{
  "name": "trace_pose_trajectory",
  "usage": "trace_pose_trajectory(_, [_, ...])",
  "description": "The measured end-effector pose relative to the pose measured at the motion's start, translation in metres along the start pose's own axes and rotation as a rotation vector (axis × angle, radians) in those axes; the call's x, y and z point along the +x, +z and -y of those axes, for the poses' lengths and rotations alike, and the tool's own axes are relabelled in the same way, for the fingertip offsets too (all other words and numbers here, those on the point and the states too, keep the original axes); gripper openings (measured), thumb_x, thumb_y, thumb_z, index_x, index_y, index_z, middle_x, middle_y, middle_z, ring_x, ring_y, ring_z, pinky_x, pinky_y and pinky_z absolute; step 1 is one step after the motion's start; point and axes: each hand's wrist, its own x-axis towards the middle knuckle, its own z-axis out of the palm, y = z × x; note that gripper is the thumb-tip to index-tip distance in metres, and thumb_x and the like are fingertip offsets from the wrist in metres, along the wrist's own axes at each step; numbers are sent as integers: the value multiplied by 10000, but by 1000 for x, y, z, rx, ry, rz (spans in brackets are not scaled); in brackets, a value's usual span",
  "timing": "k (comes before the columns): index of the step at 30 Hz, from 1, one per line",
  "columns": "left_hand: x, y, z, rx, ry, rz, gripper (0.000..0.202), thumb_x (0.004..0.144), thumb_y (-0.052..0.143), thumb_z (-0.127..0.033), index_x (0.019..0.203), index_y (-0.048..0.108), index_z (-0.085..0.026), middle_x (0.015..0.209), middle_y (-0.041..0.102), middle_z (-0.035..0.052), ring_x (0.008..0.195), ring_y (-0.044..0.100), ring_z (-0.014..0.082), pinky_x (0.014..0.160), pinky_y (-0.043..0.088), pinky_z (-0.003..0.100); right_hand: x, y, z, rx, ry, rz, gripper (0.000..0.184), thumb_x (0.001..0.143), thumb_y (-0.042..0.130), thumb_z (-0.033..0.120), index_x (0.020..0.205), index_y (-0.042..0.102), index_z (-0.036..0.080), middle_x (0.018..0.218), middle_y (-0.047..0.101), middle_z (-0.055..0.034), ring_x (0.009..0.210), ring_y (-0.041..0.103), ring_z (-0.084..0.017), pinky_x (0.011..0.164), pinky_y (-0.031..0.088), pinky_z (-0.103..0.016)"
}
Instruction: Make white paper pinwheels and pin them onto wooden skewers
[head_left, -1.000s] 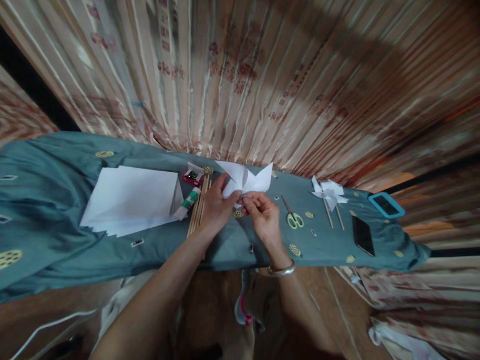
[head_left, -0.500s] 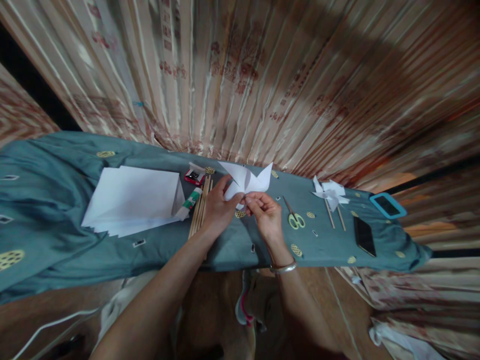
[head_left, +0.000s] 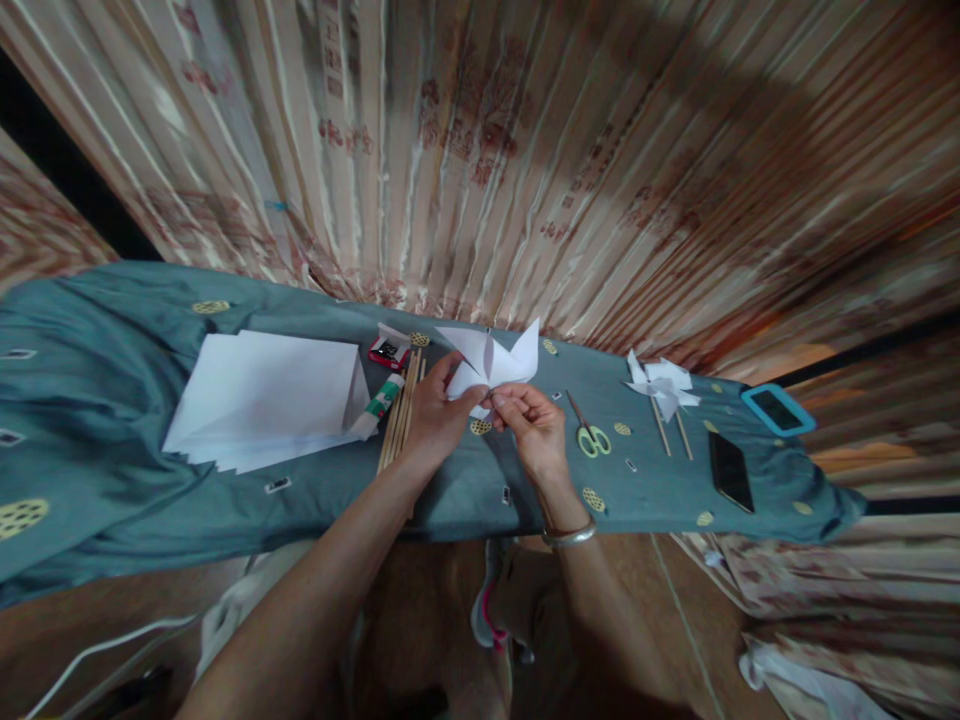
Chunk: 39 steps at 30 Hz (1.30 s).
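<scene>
Got a white paper pinwheel point(head_left: 504, 368) held up over the middle of the cloth-covered desk point(head_left: 469, 500), with pointy blades fanned out toward the curtain point(head_left: 480, 160). Gripping its lower left side with the left hand point(head_left: 442, 410), thumb in front, curled fingers nearly closed around the paper. Pinching at its lower middle with the right hand point(head_left: 536, 425), thumb against fingertips, other fingers tucked in. Can't tell about anything small in that pinch, way too tiny to make out. Wearing a silvery bangle point(head_left: 570, 535) on the right wrist, btw.

Over to the left, just beside the left hand: thin wooden sticks point(head_left: 394, 435), then a green-and-white tube point(head_left: 385, 396), a small red box point(head_left: 388, 352) with dark bits inside, plus a stack of white paper point(head_left: 262, 395). Over to the right: scissors point(head_left: 593, 441) with pale green handles, near the right hand. Further along, more paper pinwheels point(head_left: 666, 383) with two sticks poking out, then a black phone point(head_left: 730, 472) and a blue-framed gadget point(head_left: 777, 410).
</scene>
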Motion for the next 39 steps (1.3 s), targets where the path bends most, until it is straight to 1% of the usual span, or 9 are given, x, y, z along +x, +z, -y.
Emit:
trace_pose_trajectory(5, [-1,0,-2,15,-5,10,348,691,675,-249,1024,666,-144,784,650,-11,660,538,130,607,411,226,0,1,0,-15,-10,-9,182,679,779,350,741,690,205,647,713,3,491,537,-89,491,455,-221])
trace_pose_trajectory(12, [-2,0,-1,-49,-11,8,298,683,680,-263,959,655,-155,756,626,-22,655,531,128,619,409,230,-2,5,-2,-43,-46,-12,178,727,744,367,748,664,209,638,691,5,520,531,-93,515,441,-220])
trace_pose_trajectory(18, [-3,1,1,-145,-33,-2,209,664,702,-257,841,648,-161,683,596,-38,607,508,110,565,383,213,-2,8,-3,-77,-59,-34,181,750,722,374,754,653,206,640,667,11,531,525,-92,521,434,-217])
trace_pose_trajectory(22, [-5,2,0,-245,-75,49,230,600,768,-277,750,648,-151,628,592,-44,576,500,98,553,386,208,-2,8,-5,-106,-63,-65,199,739,716,394,746,651,207,585,610,31,520,499,-94,513,415,-219])
trace_pose_trajectory(25, [-4,2,3,-271,-101,71,228,571,792,-293,679,651,-150,588,586,-47,546,490,95,539,385,214,-2,7,-5,-129,-59,-71,205,739,714,409,750,649,215,591,608,30,527,498,-100,525,413,-228])
trace_pose_trajectory(27, [-3,1,7,-265,-104,61,207,586,778,-306,672,668,-153,590,608,-37,551,512,108,548,400,227,-3,7,-4,-140,-61,-66,193,749,701,407,754,652,221,611,625,23,542,511,-106,541,423,-236])
trace_pose_trajectory(31, [-2,0,15,-222,-98,48,208,619,760,-325,731,717,-155,666,685,-4,612,587,144,613,457,257,-4,8,-2,-130,-50,-58,185,753,695,405,760,660,223,636,655,15,564,538,-115,549,437,-239])
trace_pose_trajectory(34, [-2,-1,18,-217,-104,57,228,631,764,-340,762,734,-155,685,702,2,626,604,151,617,471,258,-5,8,-3,-118,-48,-60,176,749,701,392,766,667,220,657,676,10,588,565,-123,562,446,-241])
trace_pose_trajectory(39, [-2,-1,14,-255,-123,34,261,592,800,-346,754,736,-151,685,700,2,609,586,141,586,470,249,-5,5,-6,-202,-47,-140,197,729,742,380,804,668,215,695,682,14,609,566,-131,586,445,-252])
